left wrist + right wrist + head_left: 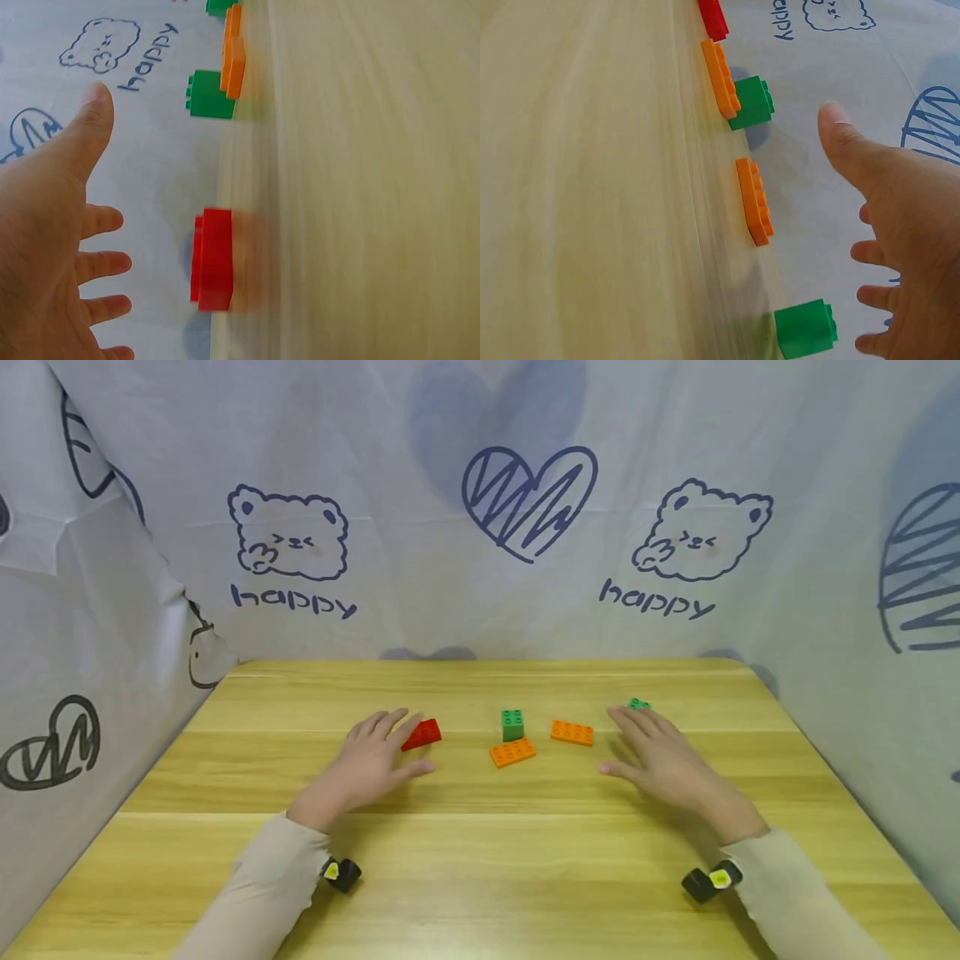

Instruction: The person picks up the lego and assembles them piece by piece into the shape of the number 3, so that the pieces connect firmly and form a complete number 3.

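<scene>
My left hand (372, 766) hovers over the left part of the table, fingers spread and holding nothing. Closest to it is a red toy brick (422, 735), partly covered by the fingers in the head view and whole in the left wrist view (216, 259). My right hand (667, 766), also spread and free, is above the right side. Just past its fingertips a green brick (638, 703) shows in part. Between the hands lie a flat orange brick (572, 733), a second flat orange brick (513, 752) and, right behind that one, a green brick (512, 724).
The bricks stand on a light wooden table (480, 877). White cloth (420, 560) with printed bears and hearts hangs behind the table and along its sides. Each wrist carries a small black camera, one on the left (343, 875) and one on the right (702, 886).
</scene>
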Available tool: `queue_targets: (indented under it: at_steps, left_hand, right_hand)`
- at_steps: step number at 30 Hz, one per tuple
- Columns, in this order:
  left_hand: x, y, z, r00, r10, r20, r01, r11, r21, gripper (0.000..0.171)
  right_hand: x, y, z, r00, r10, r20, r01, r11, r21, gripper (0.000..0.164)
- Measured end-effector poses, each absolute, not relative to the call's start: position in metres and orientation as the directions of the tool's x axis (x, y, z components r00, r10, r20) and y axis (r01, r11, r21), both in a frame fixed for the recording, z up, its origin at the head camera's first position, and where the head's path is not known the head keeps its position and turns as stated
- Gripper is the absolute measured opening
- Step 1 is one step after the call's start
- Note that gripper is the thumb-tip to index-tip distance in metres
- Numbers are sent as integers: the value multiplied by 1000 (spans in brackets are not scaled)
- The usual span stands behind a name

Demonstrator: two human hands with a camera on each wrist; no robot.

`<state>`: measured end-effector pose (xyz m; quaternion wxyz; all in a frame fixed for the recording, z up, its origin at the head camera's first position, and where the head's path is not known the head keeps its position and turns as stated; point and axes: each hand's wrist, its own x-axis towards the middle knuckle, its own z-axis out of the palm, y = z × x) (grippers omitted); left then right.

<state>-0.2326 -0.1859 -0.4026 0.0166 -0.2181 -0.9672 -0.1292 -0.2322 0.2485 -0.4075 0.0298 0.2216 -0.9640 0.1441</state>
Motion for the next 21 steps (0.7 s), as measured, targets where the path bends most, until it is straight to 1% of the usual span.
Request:
queue_targets:
  at_steps: [8, 16, 21]
  left_hand:
    - [-240, -163, -408, -867, 480, 133, 498, 839, 220, 88]
    - [-244, -145, -412, -851, 518, 91, 524, 822, 223, 89]
    - [-248, -135, -414, -849, 523, 83, 524, 809, 266, 87]
  right_hand:
    - [-248, 236, -413, -887, -436, 151, -460, 805, -375, 84]
    - [-265, 212, -412, -872, -464, 159, -487, 779, -395, 77]
    - [-276, 198, -413, -865, -474, 166, -498, 766, -406, 75]
